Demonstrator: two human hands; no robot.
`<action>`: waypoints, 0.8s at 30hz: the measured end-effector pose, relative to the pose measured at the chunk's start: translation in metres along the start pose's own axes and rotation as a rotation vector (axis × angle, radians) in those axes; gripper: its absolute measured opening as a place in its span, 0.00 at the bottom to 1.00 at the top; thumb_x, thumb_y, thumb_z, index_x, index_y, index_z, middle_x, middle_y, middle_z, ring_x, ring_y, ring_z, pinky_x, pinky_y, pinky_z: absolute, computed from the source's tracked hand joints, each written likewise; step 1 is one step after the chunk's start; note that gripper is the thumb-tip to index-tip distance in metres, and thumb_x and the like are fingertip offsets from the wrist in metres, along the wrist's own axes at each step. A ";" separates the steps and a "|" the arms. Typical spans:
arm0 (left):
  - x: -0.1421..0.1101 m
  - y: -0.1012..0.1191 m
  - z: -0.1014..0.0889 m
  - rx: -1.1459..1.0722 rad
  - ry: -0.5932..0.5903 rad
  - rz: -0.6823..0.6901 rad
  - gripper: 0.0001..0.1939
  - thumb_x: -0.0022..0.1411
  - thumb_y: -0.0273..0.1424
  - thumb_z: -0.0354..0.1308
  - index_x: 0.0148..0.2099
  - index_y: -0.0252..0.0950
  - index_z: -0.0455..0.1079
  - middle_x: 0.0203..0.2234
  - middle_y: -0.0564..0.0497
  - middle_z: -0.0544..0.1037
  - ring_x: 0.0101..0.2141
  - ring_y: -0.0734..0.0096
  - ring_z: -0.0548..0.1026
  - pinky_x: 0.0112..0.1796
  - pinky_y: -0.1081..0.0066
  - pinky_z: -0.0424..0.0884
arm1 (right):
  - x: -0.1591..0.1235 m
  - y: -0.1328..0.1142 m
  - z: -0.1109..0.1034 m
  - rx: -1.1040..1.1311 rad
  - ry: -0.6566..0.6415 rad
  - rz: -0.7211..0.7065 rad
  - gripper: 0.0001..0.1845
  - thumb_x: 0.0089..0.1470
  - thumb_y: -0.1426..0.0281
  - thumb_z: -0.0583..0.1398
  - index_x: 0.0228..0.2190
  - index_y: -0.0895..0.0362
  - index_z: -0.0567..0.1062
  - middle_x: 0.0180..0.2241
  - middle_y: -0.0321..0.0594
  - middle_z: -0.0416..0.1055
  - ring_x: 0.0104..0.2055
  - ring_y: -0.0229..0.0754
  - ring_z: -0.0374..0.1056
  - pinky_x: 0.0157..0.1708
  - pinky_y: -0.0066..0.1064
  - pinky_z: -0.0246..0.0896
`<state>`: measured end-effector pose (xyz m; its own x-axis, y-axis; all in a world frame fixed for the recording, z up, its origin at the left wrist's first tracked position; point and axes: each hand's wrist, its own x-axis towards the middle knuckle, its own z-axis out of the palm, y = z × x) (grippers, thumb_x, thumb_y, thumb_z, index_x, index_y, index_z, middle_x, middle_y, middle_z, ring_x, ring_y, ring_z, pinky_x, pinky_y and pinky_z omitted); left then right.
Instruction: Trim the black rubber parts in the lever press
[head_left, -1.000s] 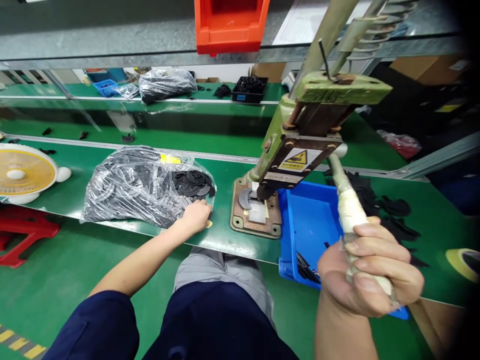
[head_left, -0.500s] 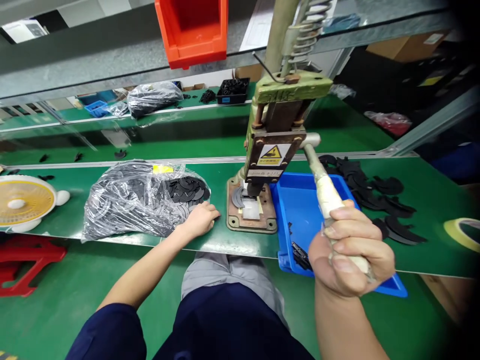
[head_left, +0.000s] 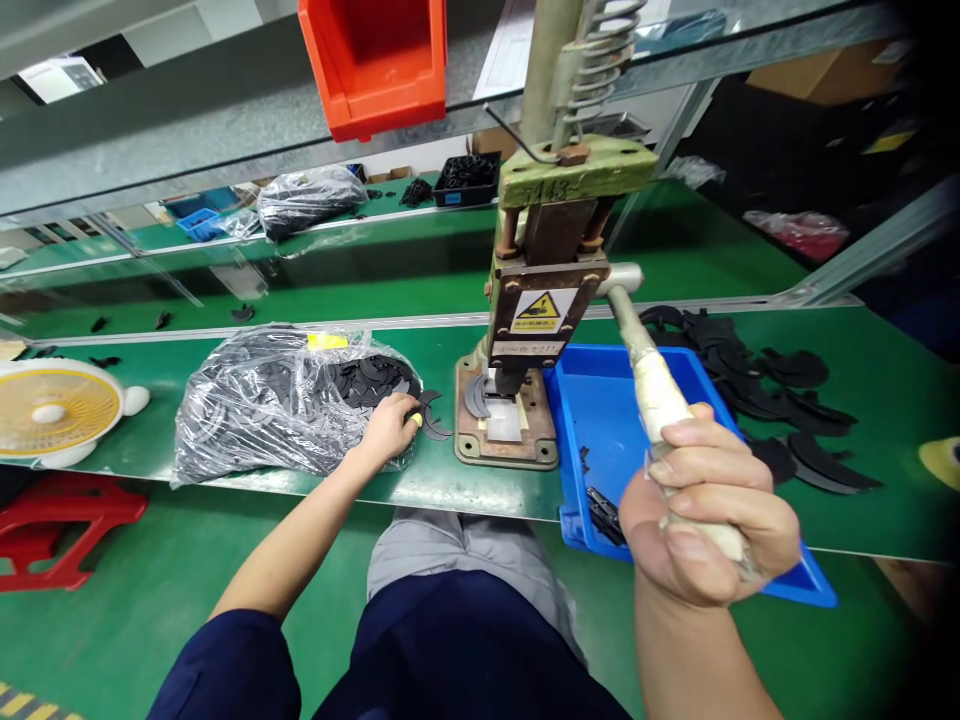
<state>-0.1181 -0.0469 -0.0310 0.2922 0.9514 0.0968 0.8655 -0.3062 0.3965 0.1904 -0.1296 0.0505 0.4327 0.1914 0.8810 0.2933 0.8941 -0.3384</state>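
My right hand (head_left: pixel 712 510) is wrapped round the pale, tape-covered lever handle (head_left: pixel 660 395) of a green hand press (head_left: pixel 551 290). Beside the plastic bag (head_left: pixel 277 400) of dark curved pieces, my left hand (head_left: pixel 390 430) has its fingers closed on a dark crescent-shaped piece (head_left: pixel 433 420) that sticks out to the right. Something yellow covers one of its fingertips. On the press base (head_left: pixel 536 440), another grey crescent piece (head_left: pixel 475 396) lies at the left of a small metal block (head_left: pixel 504 422), under the lowered press head.
A blue tray (head_left: pixel 600 400) with small black parts stands right of the press. Dark curved pieces (head_left: pixel 750 380) are heaped beyond it. At the left is a white-and-yellow fan (head_left: pixel 56 410); an orange bin (head_left: pixel 375 75) sits on the shelf above.
My left hand has drawn slightly left toward the bag, and a crescent piece now shows at its fingers. My right hand stays on the lever, and the view has shifted a little.
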 end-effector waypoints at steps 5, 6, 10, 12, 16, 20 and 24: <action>0.019 0.013 -0.012 0.081 -0.001 -0.139 0.12 0.64 0.27 0.54 0.47 0.33 0.76 0.42 0.44 0.77 0.45 0.63 0.76 0.49 0.67 0.71 | -0.001 0.001 -0.001 0.027 -0.001 -0.009 0.07 0.36 0.67 0.61 0.17 0.54 0.65 0.22 0.34 0.70 0.31 0.42 0.70 0.49 0.49 0.67; 0.024 0.016 -0.015 0.110 -0.018 -0.130 0.13 0.65 0.28 0.55 0.48 0.33 0.76 0.43 0.44 0.76 0.45 0.63 0.76 0.49 0.68 0.71 | -0.001 0.002 -0.002 0.032 0.000 -0.007 0.07 0.36 0.68 0.61 0.17 0.54 0.65 0.22 0.34 0.70 0.32 0.43 0.70 0.49 0.49 0.67; 0.046 0.022 -0.023 0.269 -0.254 -0.110 0.15 0.63 0.34 0.59 0.49 0.33 0.76 0.44 0.41 0.74 0.47 0.58 0.75 0.47 0.66 0.71 | -0.001 0.001 -0.002 0.013 -0.002 -0.004 0.06 0.36 0.67 0.60 0.18 0.53 0.66 0.22 0.33 0.70 0.31 0.44 0.70 0.49 0.52 0.66; 0.054 0.021 -0.024 0.315 -0.346 -0.137 0.15 0.61 0.32 0.61 0.49 0.33 0.76 0.44 0.40 0.73 0.46 0.57 0.75 0.47 0.66 0.71 | -0.001 0.001 -0.002 -0.001 -0.010 -0.003 0.05 0.35 0.67 0.59 0.18 0.52 0.67 0.22 0.33 0.70 0.31 0.44 0.69 0.49 0.53 0.66; 0.061 0.016 -0.022 0.292 -0.337 -0.121 0.17 0.59 0.26 0.61 0.52 0.35 0.75 0.46 0.42 0.73 0.47 0.61 0.75 0.49 0.69 0.70 | -0.001 0.000 -0.001 -0.007 -0.020 0.000 0.03 0.34 0.68 0.58 0.19 0.52 0.67 0.22 0.33 0.69 0.31 0.44 0.68 0.48 0.53 0.66; 0.061 0.015 -0.020 0.291 -0.329 -0.120 0.17 0.57 0.22 0.59 0.49 0.34 0.76 0.46 0.42 0.75 0.45 0.62 0.76 0.47 0.70 0.71 | 0.000 -0.001 -0.002 -0.010 -0.024 0.007 0.03 0.35 0.68 0.58 0.20 0.52 0.68 0.22 0.34 0.69 0.31 0.45 0.69 0.49 0.55 0.65; 0.058 0.024 -0.019 0.351 -0.304 -0.051 0.17 0.60 0.20 0.54 0.49 0.32 0.76 0.44 0.40 0.75 0.44 0.60 0.76 0.46 0.67 0.72 | 0.000 -0.004 -0.004 -0.006 -0.059 0.034 0.03 0.37 0.68 0.59 0.21 0.52 0.69 0.24 0.34 0.70 0.33 0.46 0.70 0.50 0.56 0.65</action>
<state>-0.0881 0.0020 0.0011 0.3063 0.9291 -0.2073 0.9519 -0.3014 0.0556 0.1922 -0.1343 0.0502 0.3913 0.2457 0.8869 0.2842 0.8843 -0.3704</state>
